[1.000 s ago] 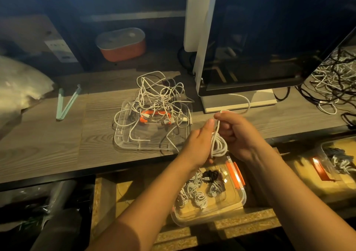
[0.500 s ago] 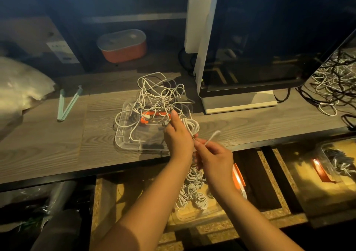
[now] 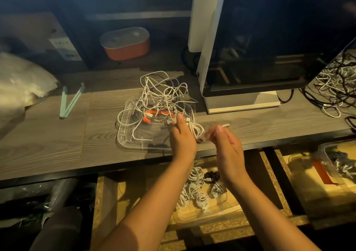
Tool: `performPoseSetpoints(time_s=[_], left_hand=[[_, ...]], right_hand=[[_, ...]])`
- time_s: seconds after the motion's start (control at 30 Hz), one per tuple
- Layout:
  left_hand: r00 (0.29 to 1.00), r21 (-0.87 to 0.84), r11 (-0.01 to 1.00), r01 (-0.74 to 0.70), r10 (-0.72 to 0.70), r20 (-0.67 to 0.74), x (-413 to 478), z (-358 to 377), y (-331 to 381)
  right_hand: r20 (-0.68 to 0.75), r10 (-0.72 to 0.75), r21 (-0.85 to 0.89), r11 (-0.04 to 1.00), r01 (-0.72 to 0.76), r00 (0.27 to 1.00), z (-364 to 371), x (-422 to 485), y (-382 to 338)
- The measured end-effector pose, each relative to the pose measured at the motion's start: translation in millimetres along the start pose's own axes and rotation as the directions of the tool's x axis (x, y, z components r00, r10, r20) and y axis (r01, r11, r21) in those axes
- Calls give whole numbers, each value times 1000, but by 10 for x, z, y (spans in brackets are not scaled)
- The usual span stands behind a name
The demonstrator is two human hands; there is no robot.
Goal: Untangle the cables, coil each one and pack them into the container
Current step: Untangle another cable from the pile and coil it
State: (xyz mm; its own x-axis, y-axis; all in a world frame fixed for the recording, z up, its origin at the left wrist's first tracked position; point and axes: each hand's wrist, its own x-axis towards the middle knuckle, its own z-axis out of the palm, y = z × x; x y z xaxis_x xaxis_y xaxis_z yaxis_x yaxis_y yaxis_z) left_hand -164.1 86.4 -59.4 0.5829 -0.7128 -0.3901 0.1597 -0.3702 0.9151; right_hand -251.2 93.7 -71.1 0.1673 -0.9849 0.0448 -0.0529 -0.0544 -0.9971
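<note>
Item: white cable coil [image 3: 198, 130], gripped in the left hand [image 3: 182, 138], forefinger straight. Its tail end [image 3: 225, 125] runs rightward, pinched by the right hand [image 3: 228, 150]. The clear container [image 3: 194, 218] lies directly below both hands; the cable tangle [image 3: 159, 98] lies beyond.

The single view comes from a wide-angle camera worn on the person's head, above the near edge of the desk [image 3: 48, 135], facing forward and down across it. It sits close. Both forearms enter from the bottom of the frame, and the left hand [image 3: 182, 138] and right hand [image 3: 227, 148], holding a white cable [image 3: 198, 130], fill mid-frame just over the desk's near edge. The desk top runs across the middle, bowed by the lens. The monitor [image 3: 269, 38] at the desk's back right is cut off by the top edge, and the container [image 3: 192, 219] below the desk's near edge shows lower down.
</note>
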Motion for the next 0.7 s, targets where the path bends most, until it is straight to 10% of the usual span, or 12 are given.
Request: performPoseSetpoints(time_s=[0.3, 0.7], left_hand=[[980, -51, 986, 159, -151, 126, 41, 21, -113], [950, -262, 938, 228, -155, 271, 41, 11, -160]], right_hand=[[297, -41, -289, 948, 131, 954, -169, 35, -82], [294, 109, -357, 934, 3, 949, -310, 145, -164]])
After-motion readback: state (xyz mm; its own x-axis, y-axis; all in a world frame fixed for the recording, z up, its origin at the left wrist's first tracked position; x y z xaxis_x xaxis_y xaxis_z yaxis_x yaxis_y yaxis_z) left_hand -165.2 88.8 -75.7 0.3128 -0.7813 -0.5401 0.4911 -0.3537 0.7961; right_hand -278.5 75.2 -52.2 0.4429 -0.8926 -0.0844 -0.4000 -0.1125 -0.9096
